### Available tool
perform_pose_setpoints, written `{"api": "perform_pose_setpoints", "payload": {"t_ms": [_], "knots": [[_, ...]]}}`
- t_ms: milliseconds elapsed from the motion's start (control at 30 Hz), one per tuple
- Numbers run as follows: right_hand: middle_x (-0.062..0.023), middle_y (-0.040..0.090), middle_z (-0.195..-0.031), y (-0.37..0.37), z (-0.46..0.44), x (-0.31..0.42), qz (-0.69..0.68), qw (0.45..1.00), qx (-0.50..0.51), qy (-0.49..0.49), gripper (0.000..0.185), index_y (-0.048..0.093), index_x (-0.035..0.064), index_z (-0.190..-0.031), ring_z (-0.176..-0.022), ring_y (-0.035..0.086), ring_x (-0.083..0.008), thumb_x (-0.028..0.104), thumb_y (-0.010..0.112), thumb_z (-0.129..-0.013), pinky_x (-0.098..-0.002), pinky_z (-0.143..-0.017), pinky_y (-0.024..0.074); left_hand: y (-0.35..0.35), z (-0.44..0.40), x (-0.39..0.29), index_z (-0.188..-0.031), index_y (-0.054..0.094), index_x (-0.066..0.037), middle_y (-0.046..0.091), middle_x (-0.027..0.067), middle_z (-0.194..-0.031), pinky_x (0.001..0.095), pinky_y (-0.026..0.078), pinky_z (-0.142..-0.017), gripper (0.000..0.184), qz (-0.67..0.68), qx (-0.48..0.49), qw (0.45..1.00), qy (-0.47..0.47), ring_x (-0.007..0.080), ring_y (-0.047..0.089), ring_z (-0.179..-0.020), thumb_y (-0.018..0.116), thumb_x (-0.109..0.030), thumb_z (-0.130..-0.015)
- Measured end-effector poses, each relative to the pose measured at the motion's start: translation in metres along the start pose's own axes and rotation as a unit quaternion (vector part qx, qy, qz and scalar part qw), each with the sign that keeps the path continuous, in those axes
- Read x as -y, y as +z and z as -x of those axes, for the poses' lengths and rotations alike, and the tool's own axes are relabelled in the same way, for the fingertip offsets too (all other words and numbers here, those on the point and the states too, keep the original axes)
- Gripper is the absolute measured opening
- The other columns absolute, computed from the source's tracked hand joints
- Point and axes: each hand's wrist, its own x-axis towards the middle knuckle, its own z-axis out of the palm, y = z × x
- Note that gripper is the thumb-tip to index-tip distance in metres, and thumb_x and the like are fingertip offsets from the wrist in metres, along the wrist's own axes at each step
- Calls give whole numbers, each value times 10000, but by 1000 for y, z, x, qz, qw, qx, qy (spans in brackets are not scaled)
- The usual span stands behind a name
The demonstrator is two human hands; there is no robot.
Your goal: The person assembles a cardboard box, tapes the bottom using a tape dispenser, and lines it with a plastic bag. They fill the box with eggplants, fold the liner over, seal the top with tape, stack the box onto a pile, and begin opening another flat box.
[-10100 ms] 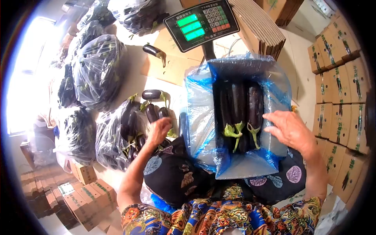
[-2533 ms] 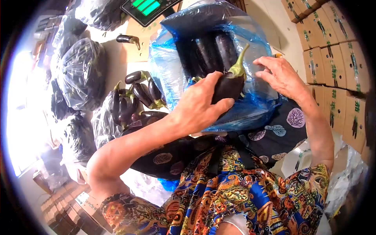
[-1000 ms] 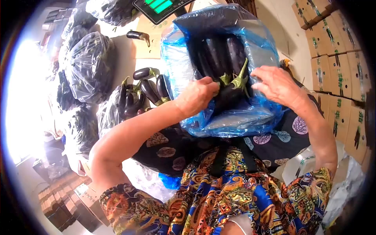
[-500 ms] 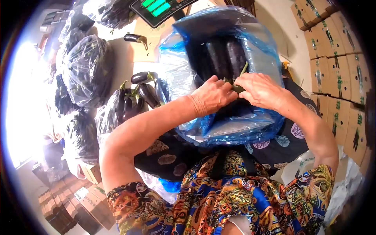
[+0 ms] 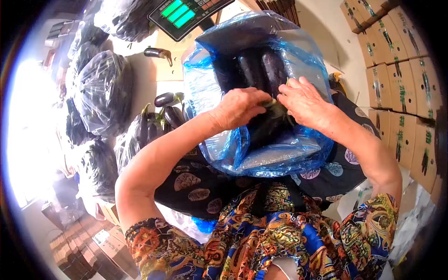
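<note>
Moved: right hand (image 5: 305,103), now in close by left hand (image 5: 239,108)
Grip: left pinches green stem (image 5: 271,103); right fingers bent, hold unclear
Shiny purple eggplants (image 5: 252,70): inside blue plastic-lined box (image 5: 204,84)
Black scale (image 5: 160,26) writing: too blurry

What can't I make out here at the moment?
All in the head view:
- Whether the left hand and right hand grip the stems: fingers cover them.
- How many eggplants lie in the blue plastic: hands and shadow hide some.
- The scale display's digits: too blurred; the top edge cuts off its keypad.
- Beyond the bright area at left: glare.
</note>
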Motion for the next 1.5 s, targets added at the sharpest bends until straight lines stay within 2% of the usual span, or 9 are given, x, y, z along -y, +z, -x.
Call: {"api": "perform_pose_setpoints", "payload": {"t_ms": [300,433,500,567,833,1100,1200,1333,1500], "knots": [[-93,555,-981,12,35,12,178,968,-143,-106,139,658,68,-891,-1116,489,-273,104,542,-822,-462,-1107,287,39,-17,2,-966,588,-92,610,119,-828,443,505,-713,174,-176,73,981,-42,332,636,-815,636,-225,-864],[-100,615,-934,-15,14,8,-92,996,6,-13,101,661,48,-839,-954,599,-276,122,629,-779,-395,-879,500,38,-14,22,-888,622,-83,618,124,-804,429,512,-705,180,-92,23,995,-11,336,643,-797,679,-241,-823],[-131,611,-889,-27,-1,-17,-2,961,-232,-153,114,639,37,-873,-867,611,-310,127,662,-806,-406,-780,516,41,-12,29,-862,633,-82,633,130,-809,433,515,-707,201,-43,-11,998,-34,340,647,-791,704,-258,-796],[-114,616,-984,-53,-20,-34,-56,918,-386,-67,164,616,10,-970,-872,630,-251,88,647,-829,-355,-783,525,38,-19,18,-852,640,-83,650,136,-823,442,518,-712,227,-2,-10,992,-123,346,649,-788,726,-277,-769],[-152,656,-1107,-80,-84,-88,-194,925,-282,166,497,615,58,-1207,-872,660,-234,294,723,-783,-361,-821,523,36,-18,9,-884,656,-89,647,123,-823,450,521,-701,174,-60,27,995,-78,348,648,-767,686,-253,-834],[-62,698,-797,-118,-76,-73,-229,928,-277,101,262,713,60,-991,-743,640,-137,286,641,-878,-302,-731,508,-107,-11,47,-1199,598,-37,647,172,-1073,430,483,-865,521,-227,-457,853,-109,294,623,-962,794,-187,-739],[-79,681,-786,-125,-71,-39,-260,931,-253,34,218,708,56,-939,-740,636,-159,252,637,-874,-305,-725,500,-126,4,85,-1115,660,-34,694,125,-899,374,499,-774,384,-29,-171,934,-311,221,640,-802,750,-216,-789],[-115,621,-742,-108,-29,-10,-174,963,-179,-99,125,634,22,-822,-724,627,-258,145,627,-844,-362,-680,492,-122,28,53,-872,680,0,652,135,-681,331,487,-605,124,-12,-326,923,-205,168,606,-606,667,-111,-818],[-140,589,-767,-44,48,-4,-152,988,38,-13,105,583,20,-794,-751,604,-344,92,658,-805,-446,-699,479,-75,91,-13,-951,648,-79,652,123,-827,387,536,-666,122,-174,213,961,-32,296,645,-759,649,-100,-830]]}}
